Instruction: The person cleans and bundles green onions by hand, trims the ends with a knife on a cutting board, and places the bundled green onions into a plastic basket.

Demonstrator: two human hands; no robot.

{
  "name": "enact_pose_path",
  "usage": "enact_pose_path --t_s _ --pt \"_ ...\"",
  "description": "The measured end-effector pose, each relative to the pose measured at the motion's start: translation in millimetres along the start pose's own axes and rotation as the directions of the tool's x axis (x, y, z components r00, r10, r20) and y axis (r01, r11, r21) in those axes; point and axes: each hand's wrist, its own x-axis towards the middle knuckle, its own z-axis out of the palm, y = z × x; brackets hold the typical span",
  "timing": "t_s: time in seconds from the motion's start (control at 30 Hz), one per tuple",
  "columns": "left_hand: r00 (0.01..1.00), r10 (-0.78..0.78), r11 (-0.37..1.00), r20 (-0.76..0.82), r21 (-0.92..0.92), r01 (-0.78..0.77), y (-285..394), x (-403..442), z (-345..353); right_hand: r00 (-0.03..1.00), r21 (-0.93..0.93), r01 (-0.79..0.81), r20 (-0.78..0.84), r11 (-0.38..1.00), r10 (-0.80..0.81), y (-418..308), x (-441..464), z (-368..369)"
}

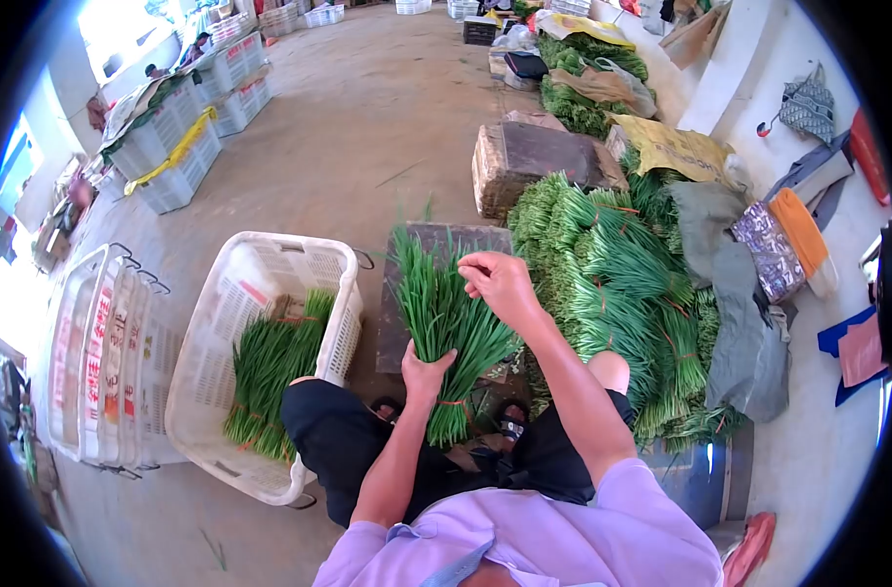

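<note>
At the far left of the work area stands a stack of white plastic crates [108, 352] with red lettering. Right of it, a white plastic basket [196, 377] holds banded green bunches [274, 382] lying along its right side. Next comes a low dark board [391, 328] on the floor, and over it the left hand [428, 370] is wrapped around a loose bunch of what look like garlic chives [436, 308], thumb on the right side. The bunch lies between the person's knees and the board, leaves fanning out at the far end, with a red band [453, 402] around stalks at the near end. It should be light and springy, the leaves soft, easily creased and perhaps slippery if damp; the firmer stalks near the band seem the safest place to hold, with an even, gentle grip. The right hand [503, 286] is raised beside the leaves, fingers curled and tips drawn close; I cannot tell whether they pinch a leaf. Farther right lies a big heap of green bunches [612, 284], bordered by a grey cloth [749, 338].
</note>
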Motion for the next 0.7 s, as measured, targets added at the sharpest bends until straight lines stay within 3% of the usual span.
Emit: enact_pose_path --t_s 0.1,0.2,0.27,0.3,0.33,0.4,0.47,0.57,0.7 --pt "1.000 0.002 1.000 0.021 0.028 -0.003 5.6 -1.3 -0.3 0.996 -0.089 0.014 0.088 0.996 -0.006 -5.4 8.2 4.7" --pt "1.000 0.016 0.998 0.024 0.055 -0.017 3.5 -1.9 -0.3 0.973 -0.220 -0.066 0.201 0.973 0.112 -9.4 14.4 6.4" --pt "0.999 0.028 0.997 0.028 0.076 -0.030 3.0 -2.6 -1.0 0.944 -0.094 -0.180 0.264 0.979 0.199 0.7 21.9 7.9" --pt "0.999 0.026 0.997 0.029 0.078 -0.028 4.7 -2.2 -2.1 0.953 0.154 -0.249 0.213 0.956 0.214 11.3 23.8 6.6" --pt "0.999 0.033 0.995 0.031 0.094 -0.036 7.4 -0.6 -3.2 0.952 0.153 -0.252 0.214 0.955 0.217 16.5 26.2 -0.3" --pt "1.000 0.019 0.995 0.020 0.102 -0.021 -0.3 -4.2 -3.1 0.984 0.601 -0.168 0.060 0.781 0.166 26.8 26.6 -15.1" --pt "0.997 0.074 0.994 0.027 0.081 -0.076 -18.7 2.6 -3.6 0.980 0.502 -0.171 -0.003 0.848 0.199 15.8 16.0 -12.9" --pt "0.998 0.048 0.993 0.042 0.107 -0.052 -5.2 -0.1 0.9 0.976 0.119 -0.190 0.135 0.975 0.173 18.4 2.0 -10.2" --pt "0.999 0.007 0.997 0.040 0.080 -0.010 -5.2 -1.2 2.5 0.976 -0.051 -0.147 0.157 0.988 0.154 15.7 -5.4 2.3"
